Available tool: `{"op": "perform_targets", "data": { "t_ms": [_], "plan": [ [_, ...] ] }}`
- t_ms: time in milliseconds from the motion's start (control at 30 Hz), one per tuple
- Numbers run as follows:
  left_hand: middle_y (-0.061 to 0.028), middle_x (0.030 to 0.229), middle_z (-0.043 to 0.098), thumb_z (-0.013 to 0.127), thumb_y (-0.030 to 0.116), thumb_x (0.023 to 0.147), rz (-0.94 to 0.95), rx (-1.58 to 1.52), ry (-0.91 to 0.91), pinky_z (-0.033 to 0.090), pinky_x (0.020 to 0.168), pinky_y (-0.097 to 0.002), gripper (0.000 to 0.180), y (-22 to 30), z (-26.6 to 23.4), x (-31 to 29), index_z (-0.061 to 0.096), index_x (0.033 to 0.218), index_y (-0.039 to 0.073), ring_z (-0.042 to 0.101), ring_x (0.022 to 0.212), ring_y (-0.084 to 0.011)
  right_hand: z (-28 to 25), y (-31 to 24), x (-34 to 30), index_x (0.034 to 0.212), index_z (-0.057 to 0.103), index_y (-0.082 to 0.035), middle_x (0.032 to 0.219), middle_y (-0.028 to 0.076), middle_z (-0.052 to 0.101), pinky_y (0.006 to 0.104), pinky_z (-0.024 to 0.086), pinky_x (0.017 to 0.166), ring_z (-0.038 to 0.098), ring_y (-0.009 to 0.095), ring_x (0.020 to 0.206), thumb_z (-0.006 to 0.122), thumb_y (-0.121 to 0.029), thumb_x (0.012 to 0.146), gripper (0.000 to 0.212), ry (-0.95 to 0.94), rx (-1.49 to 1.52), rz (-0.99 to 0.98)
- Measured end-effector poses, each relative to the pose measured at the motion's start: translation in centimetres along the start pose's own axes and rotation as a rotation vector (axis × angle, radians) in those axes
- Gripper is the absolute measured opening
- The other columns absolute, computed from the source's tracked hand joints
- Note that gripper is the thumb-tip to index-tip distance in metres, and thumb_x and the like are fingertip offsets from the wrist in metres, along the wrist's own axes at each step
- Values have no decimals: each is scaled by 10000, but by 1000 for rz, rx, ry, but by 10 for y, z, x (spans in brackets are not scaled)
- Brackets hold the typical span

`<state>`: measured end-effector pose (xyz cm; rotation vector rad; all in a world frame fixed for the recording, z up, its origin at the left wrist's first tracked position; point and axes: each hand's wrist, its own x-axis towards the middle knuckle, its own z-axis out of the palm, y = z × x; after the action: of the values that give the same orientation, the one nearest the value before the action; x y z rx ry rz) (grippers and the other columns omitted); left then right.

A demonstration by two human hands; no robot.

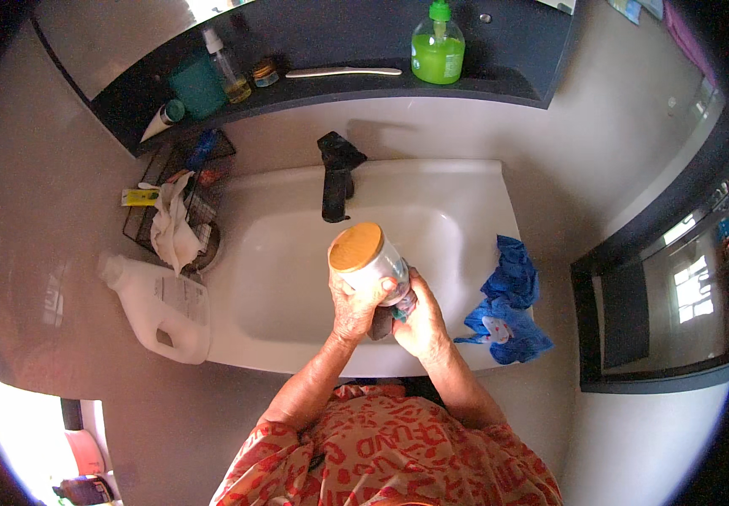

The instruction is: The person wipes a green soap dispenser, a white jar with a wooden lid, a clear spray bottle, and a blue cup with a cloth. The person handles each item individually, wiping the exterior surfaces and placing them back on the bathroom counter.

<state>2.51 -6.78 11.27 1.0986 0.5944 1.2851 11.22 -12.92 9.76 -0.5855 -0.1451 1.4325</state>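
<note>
Orange-brown wood is capping the jar (390, 268), its round lid (356, 246) facing toward the upper left while the clear, shiny body is slanting down between two hands at the centre of the frame, above the pale basin (284, 282). The left hand (353, 312) is wrapping the side, its thumb lying across the front and its other fingers mostly hiding behind, probably because smooth, rounded walls are offering little to grip. The right hand (423, 325) is steadying the lower end, where a dark, greenish wad (402, 305) is showing beside the palm; I cannot tell whether those fingers are pinching it or only pressing along it. Holding it over the basin is presumably letting any drips fall there. A black, angular tap (336, 181) is standing at the back rim. Crumpled blue cloth (513, 274) is draping over the right edge, seemingly parked within reach, and a white plastic jug (162, 312) is leaning at the left. Limp white cloth (174, 229) is hanging over a wire rack (147, 202), while green soap (438, 59) is glowing on the dark shelf (331, 89) at upper centre.
</note>
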Motion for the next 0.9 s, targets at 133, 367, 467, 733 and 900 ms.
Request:
{"op": "perform_targets", "data": {
  "t_ms": [133, 367, 467, 733, 900],
  "plan": [
    [-81, 1126, 484, 835, 339, 570, -60, 172, -41, 379, 921, -331, 908, 1, 1, -1, 336, 1258, 18, 471, 1045, -181, 3, -12, -5, 1160, 491, -79, 1114, 78, 555, 380, 430, 889, 528, 198, 1027, 454, -434, 898, 443, 47, -30, 50],
    [-79, 1113, 484, 836, 299, 589, 38, 239, 58, 391, 906, -329, 874, -14, 19, 11, 328, 1246, 25, 481, 1024, -178, -9, -44, -15, 987, 540, -12, 845, 81, 592, 277, 476, 612, 575, 138, 707, 455, -494, 879, 501, -70, -568, 43],
    [-74, 1097, 496, 812, 246, 641, 41, 203, 121, 426, 856, -313, 790, -16, 23, 19, 334, 1235, 39, 496, 987, -161, -5, -75, -22, 970, 536, -14, 791, 62, 582, 261, 474, 582, 564, 132, 649, 476, -448, 880, 448, -199, -657, -54],
    [-79, 1108, 483, 757, 281, 689, -255, 10, 156, 429, 845, -322, 736, -13, 30, 18, 326, 1241, 54, 490, 985, -172, 51, -237, 50, 1235, 434, -54, 1026, 178, 514, 363, 436, 835, 504, 273, 1003, 549, -181, 850, 422, 469, -1509, -1271],
    [-83, 1126, 472, 720, 210, 680, -292, 22, 55, 402, 894, -347, 714, -23, 44, 17, 314, 1247, 58, 467, 1036, -187, 60, -282, 112, 1047, 562, -43, 950, 155, 564, 441, 463, 784, 513, 328, 933, 588, -169, 785, 292, 827, -2186, -1334]
  ]
}}
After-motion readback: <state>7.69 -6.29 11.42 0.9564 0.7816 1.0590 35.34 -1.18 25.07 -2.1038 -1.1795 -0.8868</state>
